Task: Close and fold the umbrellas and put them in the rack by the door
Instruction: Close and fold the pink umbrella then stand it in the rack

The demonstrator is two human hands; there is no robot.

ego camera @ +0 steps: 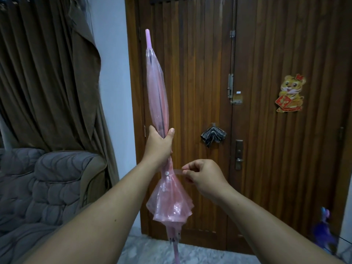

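Pink translucent plastic umbrella (158, 92) is closed and held upright in front of the door (266, 73), tip up, with a smooth lilac cap at the top. Canopy film is glossy and crinkled, gathered tight along the upper shaft and flaring into a loose ruffled skirt lower down. Handle end runs out of the bottom of the view. Left hand (159, 143) wraps around the gathered canopy at mid-length, thumb up along the side. Right hand (203, 178) pinches the clear strap (178, 171) between thumb and fingertips, strap pulled out sideways from a white snap button on the canopy. Door is dark brown wood with vertical slats, metal latch and lock plates. Small folded striped umbrella (213, 137) hangs on it. Tiger sticker (290, 93) sits on the right panel. Brown pleated curtain (47, 73) hangs left, above a grey quilted sofa (47, 183). Floor (200, 253) is speckled grey stone.
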